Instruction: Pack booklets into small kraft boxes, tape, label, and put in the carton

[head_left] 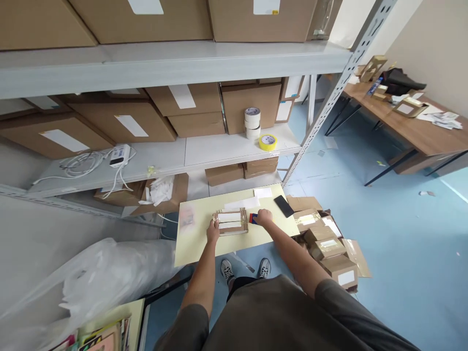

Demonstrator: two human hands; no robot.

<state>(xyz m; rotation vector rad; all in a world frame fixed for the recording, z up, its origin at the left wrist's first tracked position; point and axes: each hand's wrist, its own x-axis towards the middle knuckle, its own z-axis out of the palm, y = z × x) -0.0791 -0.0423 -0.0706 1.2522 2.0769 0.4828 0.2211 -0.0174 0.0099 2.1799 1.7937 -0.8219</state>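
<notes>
A small cardboard box (231, 221) with white labels and strips of tape lies on the pale yellow tabletop (199, 243). My left hand (212, 231) grips its left end, the fingers at the edge. Just off the box's right end, my right hand (263, 217) is closed around a small blue-and-red hand tool (253, 219); the fingers cover most of it, so its exact kind does not show. White paper sheets (242, 203) lie behind the box. To the right of my right hand rests a black phone (284, 206).
A metal shelf (219, 148) behind the table carries cartons, white tape rolls (252, 122), a yellow tape roll (267, 142) and a white power strip (120, 155). Small boxes (327, 246) are piled on the right. Plastic wrap (113, 273) bulges at left; a wooden desk (398, 117) stands far right.
</notes>
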